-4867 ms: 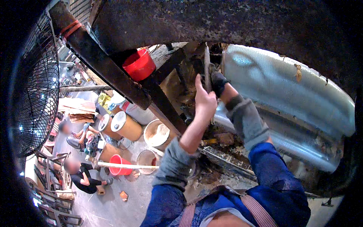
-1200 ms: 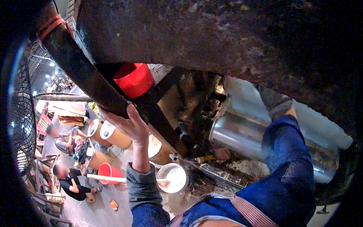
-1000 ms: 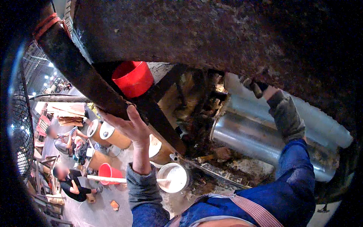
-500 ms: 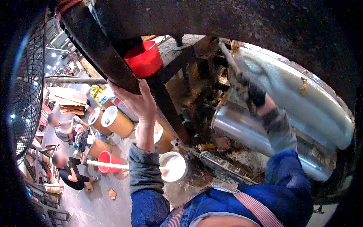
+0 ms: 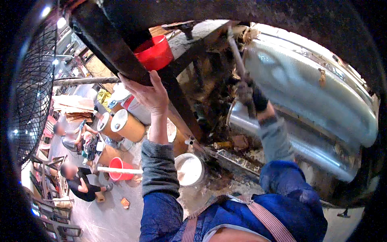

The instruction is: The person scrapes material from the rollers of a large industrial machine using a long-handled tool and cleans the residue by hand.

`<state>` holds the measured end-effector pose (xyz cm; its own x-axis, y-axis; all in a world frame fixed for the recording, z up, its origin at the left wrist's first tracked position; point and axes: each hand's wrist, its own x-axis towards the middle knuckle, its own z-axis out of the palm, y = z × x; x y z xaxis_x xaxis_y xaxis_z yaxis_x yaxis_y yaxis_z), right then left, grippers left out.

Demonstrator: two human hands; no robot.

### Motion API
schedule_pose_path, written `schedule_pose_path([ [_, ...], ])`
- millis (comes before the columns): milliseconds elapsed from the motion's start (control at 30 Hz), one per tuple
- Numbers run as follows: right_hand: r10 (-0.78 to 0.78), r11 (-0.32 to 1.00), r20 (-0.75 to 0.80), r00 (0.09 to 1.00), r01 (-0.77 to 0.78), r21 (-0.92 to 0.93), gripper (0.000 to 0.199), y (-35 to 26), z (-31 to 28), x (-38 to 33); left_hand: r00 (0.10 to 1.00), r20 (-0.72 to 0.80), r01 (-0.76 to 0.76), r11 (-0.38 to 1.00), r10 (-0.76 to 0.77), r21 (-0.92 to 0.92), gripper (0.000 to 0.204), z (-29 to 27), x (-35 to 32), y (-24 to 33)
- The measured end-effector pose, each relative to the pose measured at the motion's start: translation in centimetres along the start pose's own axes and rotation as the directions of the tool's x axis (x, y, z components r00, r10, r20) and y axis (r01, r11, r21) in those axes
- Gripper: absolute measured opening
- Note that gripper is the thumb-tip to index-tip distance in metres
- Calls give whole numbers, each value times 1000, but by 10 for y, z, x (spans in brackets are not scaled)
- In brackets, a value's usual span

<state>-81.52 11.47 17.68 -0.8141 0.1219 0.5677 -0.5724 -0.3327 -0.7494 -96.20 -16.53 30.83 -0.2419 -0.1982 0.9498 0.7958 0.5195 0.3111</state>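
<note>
My bare left hand (image 5: 148, 93) is wrapped round the lower end of a dark beam (image 5: 117, 48), thumb on one side and fingers behind. Just above it stands a red tub (image 5: 155, 52). In a dark glove, my right hand (image 5: 254, 97) grips a long, greyish rod-like tool (image 5: 237, 52); its exact kind does not show. The tool's far end points up to the dirty edge beside a large shiny metal roller (image 5: 306, 80). Below that lies a second, thinner metal roller (image 5: 278, 135). Both rollers are right of the hand.
On the left, two people (image 5: 78, 181) sit low near several drums (image 5: 127, 126). A white bucket (image 5: 189, 169) and a red bucket (image 5: 120, 168) stand below my left arm. A wire-mesh guard (image 5: 34, 97) lines the left edge; a dark frame (image 5: 258, 12) arches overhead.
My right hand and the rod-like tool have shifted left and slightly up, and the tool stands more upright. The left hand keeps its hold on the beam. The whole view has tilted a little.
</note>
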Motion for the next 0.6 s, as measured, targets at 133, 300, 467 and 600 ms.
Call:
schedule_pose_path([
  [133, 516, 578, 50, 855, -391, 717, 24, 33, 113, -47, 998, 7, -64, 997, 63, 47, 82, -19, 5, -15],
  [300, 598, 741, -334, 728, -344, 576, 20, 13, 46, 28, 1000, 17, -10, 999, 9, 51, 82, -1, 0, 1],
  [467, 486, 871, -377, 789, -470, 139, 31, 32, 100, -34, 998, 58, 15, 1000, -16, 16, 85, -16, 0, -15],
  [600, 337, 937, -255, 907, -349, -3, 40, 14, 68, -22, 998, 65, 25, 1000, -25, 3, 85, -12, 3, -4],
])
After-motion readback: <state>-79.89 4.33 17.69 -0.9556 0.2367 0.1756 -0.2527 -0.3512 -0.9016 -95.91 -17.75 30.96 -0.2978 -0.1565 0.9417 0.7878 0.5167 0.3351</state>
